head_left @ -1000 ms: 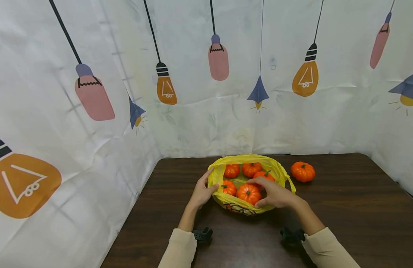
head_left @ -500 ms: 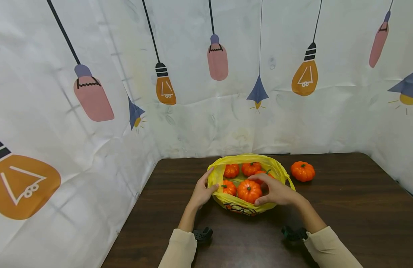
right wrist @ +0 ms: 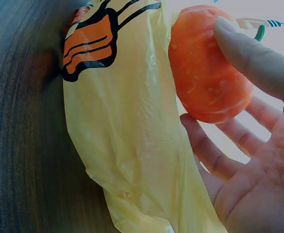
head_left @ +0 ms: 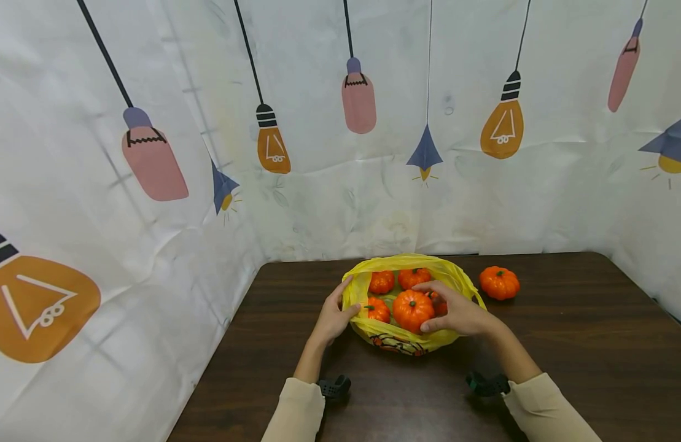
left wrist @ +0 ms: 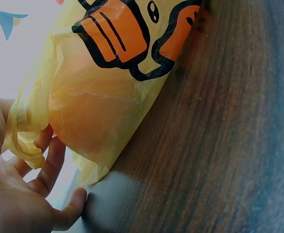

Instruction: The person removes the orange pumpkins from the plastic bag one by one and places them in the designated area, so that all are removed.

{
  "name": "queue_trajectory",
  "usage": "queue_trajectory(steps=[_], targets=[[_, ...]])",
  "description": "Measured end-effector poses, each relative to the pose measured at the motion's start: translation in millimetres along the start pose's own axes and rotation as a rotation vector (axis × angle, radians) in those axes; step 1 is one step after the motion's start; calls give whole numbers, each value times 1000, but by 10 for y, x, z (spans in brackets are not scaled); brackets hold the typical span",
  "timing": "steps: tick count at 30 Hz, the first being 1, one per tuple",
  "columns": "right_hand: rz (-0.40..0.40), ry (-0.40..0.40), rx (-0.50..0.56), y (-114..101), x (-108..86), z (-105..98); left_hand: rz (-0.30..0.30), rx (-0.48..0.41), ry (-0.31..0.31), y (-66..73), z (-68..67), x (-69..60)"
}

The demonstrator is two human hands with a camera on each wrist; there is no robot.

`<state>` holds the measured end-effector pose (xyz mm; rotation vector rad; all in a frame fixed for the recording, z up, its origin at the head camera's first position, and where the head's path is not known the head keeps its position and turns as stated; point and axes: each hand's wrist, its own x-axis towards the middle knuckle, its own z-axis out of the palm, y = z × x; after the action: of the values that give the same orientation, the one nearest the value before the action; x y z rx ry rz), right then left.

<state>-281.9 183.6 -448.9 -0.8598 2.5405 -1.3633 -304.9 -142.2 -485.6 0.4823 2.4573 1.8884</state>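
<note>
A yellow plastic bag (head_left: 445, 270) with its mouth spread wide stands on the table, several small orange pumpkins (head_left: 382, 281) inside it. At its left rim my left hand (head_left: 333, 316) holds the plastic, thumb over the edge and fingers along the outer side. My right hand (head_left: 462, 310) reaches over the right part of the mouth and grips one pumpkin (head_left: 412, 311) between thumb and fingers. The right wrist view shows this pumpkin (right wrist: 205, 68) at the bag's edge, its green stem outward. Part of another pumpkin shows behind my right fingers.
One more orange pumpkin (head_left: 500, 283) lies on the dark wooden table (head_left: 572, 344), right of the bag. A white cloth backdrop (head_left: 329, 209) printed with lamps hangs behind the table and along its left side.
My right hand has raised the gripped pumpkin slightly within the bag's mouth, showing more of it. The left hand and the bag stay where they were.
</note>
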Motion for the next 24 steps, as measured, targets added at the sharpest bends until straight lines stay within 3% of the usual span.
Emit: queue_trajectory(steps=[7, 24], targets=[[41, 21, 26, -34, -20, -40, 4, -4, 1, 5, 2, -1], [43, 119, 59, -46, -48, -198, -1, 23, -12, 0, -4, 14]])
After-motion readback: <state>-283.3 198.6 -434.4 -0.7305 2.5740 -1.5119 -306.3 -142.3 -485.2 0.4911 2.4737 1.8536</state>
